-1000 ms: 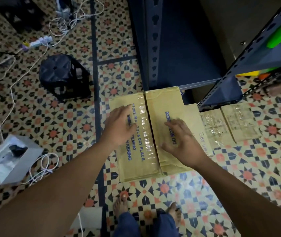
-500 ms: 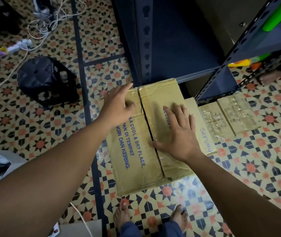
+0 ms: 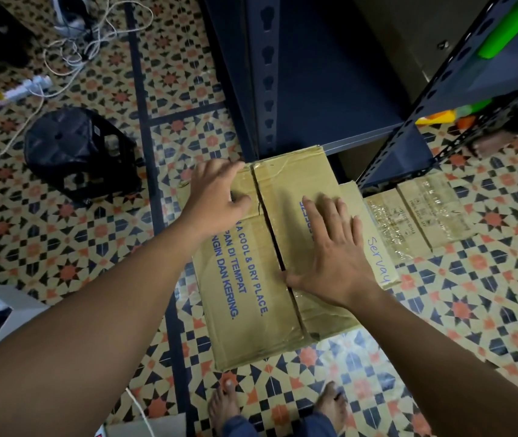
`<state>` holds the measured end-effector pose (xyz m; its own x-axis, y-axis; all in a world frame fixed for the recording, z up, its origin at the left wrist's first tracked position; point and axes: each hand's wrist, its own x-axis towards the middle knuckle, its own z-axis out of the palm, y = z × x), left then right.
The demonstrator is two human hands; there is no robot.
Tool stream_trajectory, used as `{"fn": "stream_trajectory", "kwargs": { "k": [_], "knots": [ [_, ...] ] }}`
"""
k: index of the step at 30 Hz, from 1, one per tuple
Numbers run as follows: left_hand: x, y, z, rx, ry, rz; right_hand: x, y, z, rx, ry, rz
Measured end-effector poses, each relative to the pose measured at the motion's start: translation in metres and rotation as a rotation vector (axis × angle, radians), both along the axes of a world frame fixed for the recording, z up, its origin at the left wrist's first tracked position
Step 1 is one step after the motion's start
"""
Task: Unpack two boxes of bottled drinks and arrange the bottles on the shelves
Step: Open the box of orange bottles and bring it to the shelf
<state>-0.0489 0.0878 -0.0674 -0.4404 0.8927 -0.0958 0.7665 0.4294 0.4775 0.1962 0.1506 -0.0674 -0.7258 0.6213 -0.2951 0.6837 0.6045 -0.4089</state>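
The tan rectangular cardboard box (image 3: 251, 310) bears blue printed lettering. The patterned tile floor (image 3: 472, 310) repeats orange stars among dark blue and cream geometric shapes. The dark navy metal shelving unit (image 3: 314, 74) is plain, as are the black plastic crate (image 3: 78, 152) and the white tangled cords (image 3: 94, 42).

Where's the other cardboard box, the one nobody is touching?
In the head view, the second box sits on the tiled floor at the right, beside the large printed box and in front of the dark shelf unit.

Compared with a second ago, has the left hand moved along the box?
Yes. The left hand has slid up the cardboard box toward its far edge by the shelf, uncovering more blue print.
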Motion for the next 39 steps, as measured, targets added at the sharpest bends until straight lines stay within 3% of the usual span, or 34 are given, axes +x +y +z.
{"fn": "stream_trajectory", "kwargs": {
  "k": [9,15,23,27,32,39],
  "knots": [
    [-0.006,0.003,0.016,-0.100,0.002,0.017,0.012,-0.003,0.041,-0.208,0.222,-0.099],
    [-0.006,0.016,0.020,-0.215,0.010,0.027,0.027,0.002,0.057,-0.238,0.348,-0.169],
    [0.002,0.026,0.013,-0.092,0.072,0.191,0.033,0.000,0.058,-0.176,0.441,-0.069],
    [0.014,0.015,0.035,-0.006,0.065,0.277,0.033,0.000,0.072,-0.136,0.359,0.005],
    [0.025,-0.017,0.082,0.205,-0.070,0.352,0.043,0.005,0.107,-0.005,0.178,0.006],
    [0.039,-0.067,0.124,-0.037,-0.024,0.217,0.068,0.022,0.128,0.131,-0.150,0.019]
  ]
}}
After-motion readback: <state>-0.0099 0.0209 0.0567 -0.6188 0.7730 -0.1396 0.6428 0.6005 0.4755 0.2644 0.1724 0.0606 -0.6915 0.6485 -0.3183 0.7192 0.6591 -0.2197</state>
